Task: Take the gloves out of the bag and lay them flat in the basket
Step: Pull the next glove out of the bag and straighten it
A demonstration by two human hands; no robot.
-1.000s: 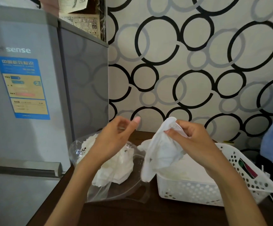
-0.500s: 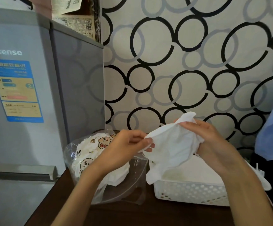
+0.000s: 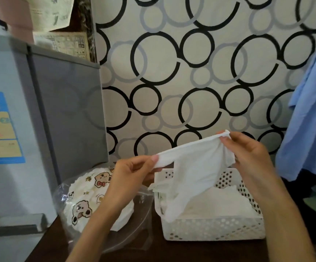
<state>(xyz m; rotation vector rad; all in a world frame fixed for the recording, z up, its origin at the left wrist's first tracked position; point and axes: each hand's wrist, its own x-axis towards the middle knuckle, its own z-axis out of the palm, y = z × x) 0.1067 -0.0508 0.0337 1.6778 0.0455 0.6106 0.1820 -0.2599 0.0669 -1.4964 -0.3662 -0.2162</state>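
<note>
A white glove point(image 3: 193, 173) is stretched in the air above the white perforated basket point(image 3: 213, 229). My left hand point(image 3: 132, 176) pinches its left edge and my right hand point(image 3: 247, 154) pinches its upper right corner. The glove's lower part hangs down into the basket, where white gloves point(image 3: 215, 203) lie flat. The clear plastic bag point(image 3: 104, 210) sits left of the basket on the dark table and holds white fabric with cartoon bear prints.
A grey fridge point(image 3: 40, 120) stands close on the left. The circle-patterned wall point(image 3: 191, 72) runs behind the table. Blue cloth point(image 3: 312, 120) hangs at the right. The dark table edge point(image 3: 172, 250) lies in front of the basket.
My left hand came over from the bag and took hold of the glove's left edge. Both hands have pulled the glove out wide above the basket.
</note>
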